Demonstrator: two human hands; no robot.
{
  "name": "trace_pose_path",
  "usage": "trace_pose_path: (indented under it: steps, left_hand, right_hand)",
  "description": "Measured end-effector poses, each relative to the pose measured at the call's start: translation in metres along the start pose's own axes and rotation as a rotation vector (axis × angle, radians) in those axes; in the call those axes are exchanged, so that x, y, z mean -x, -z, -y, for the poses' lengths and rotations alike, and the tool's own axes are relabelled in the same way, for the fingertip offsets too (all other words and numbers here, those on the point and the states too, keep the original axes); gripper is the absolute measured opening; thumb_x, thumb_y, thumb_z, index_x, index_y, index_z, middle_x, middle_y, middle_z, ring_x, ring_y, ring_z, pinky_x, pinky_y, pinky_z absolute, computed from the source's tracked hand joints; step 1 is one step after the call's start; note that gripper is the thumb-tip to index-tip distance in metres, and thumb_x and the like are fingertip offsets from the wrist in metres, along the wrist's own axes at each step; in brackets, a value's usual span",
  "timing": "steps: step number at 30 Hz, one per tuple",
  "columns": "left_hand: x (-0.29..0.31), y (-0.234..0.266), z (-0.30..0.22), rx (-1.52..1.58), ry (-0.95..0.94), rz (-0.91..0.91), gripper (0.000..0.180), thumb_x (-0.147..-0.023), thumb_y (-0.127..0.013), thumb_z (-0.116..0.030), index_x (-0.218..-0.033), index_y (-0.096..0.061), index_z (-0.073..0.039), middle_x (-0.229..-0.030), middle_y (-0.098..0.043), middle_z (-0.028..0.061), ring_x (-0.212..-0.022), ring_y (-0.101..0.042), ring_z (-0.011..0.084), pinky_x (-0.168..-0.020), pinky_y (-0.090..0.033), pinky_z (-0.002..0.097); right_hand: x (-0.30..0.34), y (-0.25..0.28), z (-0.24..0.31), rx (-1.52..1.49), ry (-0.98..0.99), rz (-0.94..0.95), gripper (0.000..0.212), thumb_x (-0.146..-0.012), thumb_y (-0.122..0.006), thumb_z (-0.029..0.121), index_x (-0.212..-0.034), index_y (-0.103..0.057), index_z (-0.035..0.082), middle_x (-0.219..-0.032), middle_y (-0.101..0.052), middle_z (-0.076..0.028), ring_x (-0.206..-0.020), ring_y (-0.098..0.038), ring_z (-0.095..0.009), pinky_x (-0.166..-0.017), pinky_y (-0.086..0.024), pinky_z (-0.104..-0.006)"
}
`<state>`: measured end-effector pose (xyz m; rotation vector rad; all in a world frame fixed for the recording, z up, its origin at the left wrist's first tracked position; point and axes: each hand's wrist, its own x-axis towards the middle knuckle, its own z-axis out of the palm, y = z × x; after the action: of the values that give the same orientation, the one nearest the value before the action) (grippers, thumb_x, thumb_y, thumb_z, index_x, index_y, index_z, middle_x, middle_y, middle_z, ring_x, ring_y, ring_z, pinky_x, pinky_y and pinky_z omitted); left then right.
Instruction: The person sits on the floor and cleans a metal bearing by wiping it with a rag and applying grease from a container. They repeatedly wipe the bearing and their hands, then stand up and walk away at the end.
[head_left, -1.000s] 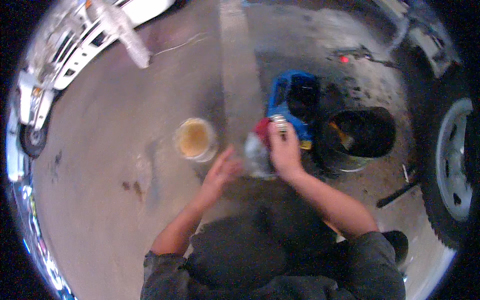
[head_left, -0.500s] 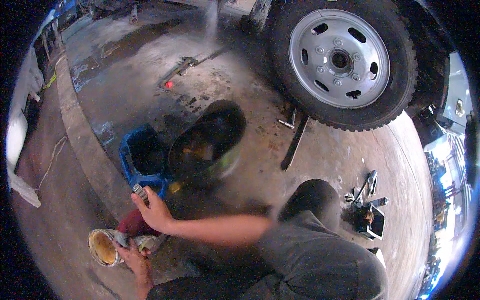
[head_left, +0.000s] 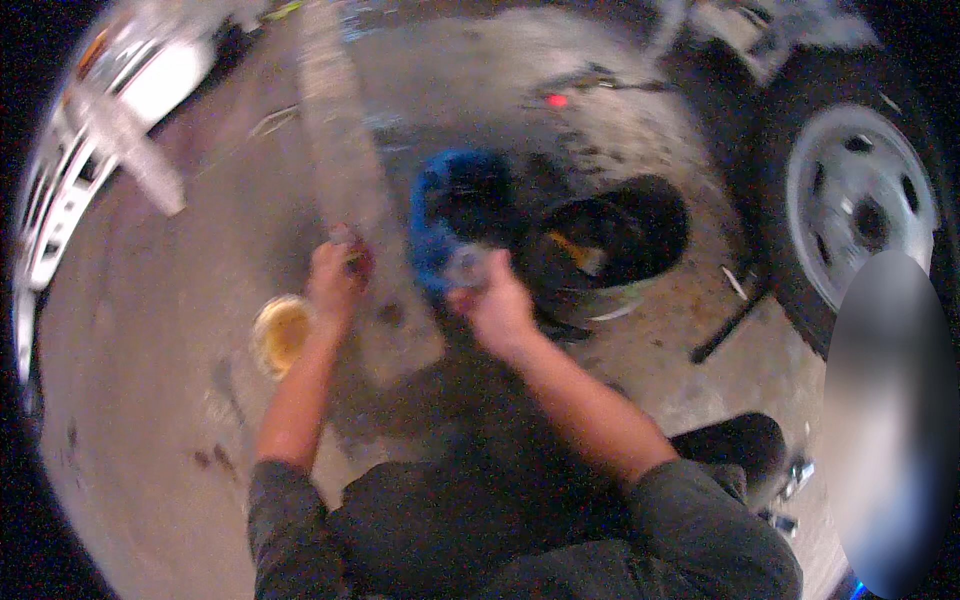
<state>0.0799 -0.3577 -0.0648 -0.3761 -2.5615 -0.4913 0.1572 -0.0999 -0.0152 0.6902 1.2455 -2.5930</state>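
My left hand (head_left: 335, 285) is closed around a bunched dark-red rag (head_left: 363, 263), just above and to the right of a round tub (head_left: 258, 340) of yellow-brown grease. Motion blurs the rag's shape. In the fingers of my right hand (head_left: 497, 308) is a small silver-grey metal part (head_left: 466, 266), too smeared for its kind to show. That hand is over the near edge of a blue plastic container (head_left: 428, 240) with a dark inside. A black oval tub (head_left: 668, 215) holding a yellowish thing lies to its right.
A truck wheel (head_left: 862, 165) with a silver rim stands at the right. Beside it a dark bar (head_left: 728, 330) lies on the concrete. Metal tools (head_left: 797, 478) are at lower right, a red-ended tool (head_left: 557, 101) farther back. A blurred patch hides the right edge.
The view has swung left. My left hand has left the grease tub's rim and moved forward with the rag. My right hand has moved right, away from it, toward the blue container, keeping the metal part.
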Motion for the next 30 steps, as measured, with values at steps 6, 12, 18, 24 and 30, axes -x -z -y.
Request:
trace_pose_path:
  steps: [6, 12, 18, 24, 30]
  left_hand:
    - [0.009, -0.038, -0.034, 0.152, -0.007, 0.487, 0.039, -0.083, -0.066, -0.034, -0.11, -0.064, -0.006, -0.112, -0.063, 0.016, -0.106, -0.059, 0.0353, -0.09, -0.046, 0.0422]
    - [0.02, 0.013, -0.097, 1.235, 0.798, 0.543, 0.036, -0.098, -0.045, -0.037, -0.111, -0.061, -0.007, -0.112, -0.064, 0.0083, -0.102, -0.062, 0.0216, -0.087, -0.048, 0.0354]
    - [0.025, 0.091, -0.121, 1.506, 0.784, 0.421, 0.033, -0.097, -0.051, -0.031, -0.116, -0.051, -0.004, -0.101, -0.064, 0.008, -0.083, -0.065, 0.0175, -0.077, -0.052, 0.0306]
    - [0.059, 0.143, -0.113, 1.089, 0.81, 0.533, 0.026, -0.093, -0.059, -0.024, -0.107, -0.053, -0.003, -0.086, -0.063, 0.0101, -0.074, -0.062, 0.0138, -0.062, -0.052, 0.0292]
    - [0.157, 0.181, -0.081, 0.916, 1.089, 0.439, 0.025, -0.091, -0.047, -0.018, -0.111, -0.051, -0.005, -0.083, -0.062, 0.0102, -0.063, -0.06, 0.0158, -0.05, -0.049, 0.0307]
  right_hand:
    - [0.013, 0.01, 0.029, -0.122, -0.05, 0.254, 0.048, -0.097, -0.036, 0.051, -0.115, -0.054, 0.01, -0.111, -0.061, -0.012, -0.085, -0.055, -0.018, -0.078, -0.044, -0.0339]
    - [0.002, 0.017, 0.013, 1.145, 1.07, 0.126, 0.042, -0.08, -0.074, 0.021, -0.107, -0.049, 0.002, -0.121, -0.055, -0.016, -0.109, -0.055, -0.03, -0.095, -0.043, -0.0403]
    - [0.022, -0.021, -0.004, 0.996, 1.326, 0.357, 0.071, -0.06, -0.088, 0.019, -0.115, -0.044, 0.008, -0.121, -0.056, -0.017, -0.109, -0.056, -0.034, -0.092, -0.046, -0.041]
    - [0.035, -0.042, -0.049, 0.861, 1.276, 0.634, 0.081, -0.057, -0.088, 0.035, -0.122, -0.046, 0.01, -0.115, -0.059, -0.013, -0.108, -0.058, -0.033, -0.092, -0.046, -0.0425]
    - [0.065, -0.073, -0.045, 1.288, 1.062, 0.991, 0.072, -0.068, -0.077, 0.047, -0.122, -0.052, 0.006, -0.118, -0.055, -0.016, -0.107, -0.053, -0.035, -0.092, -0.042, -0.0426]
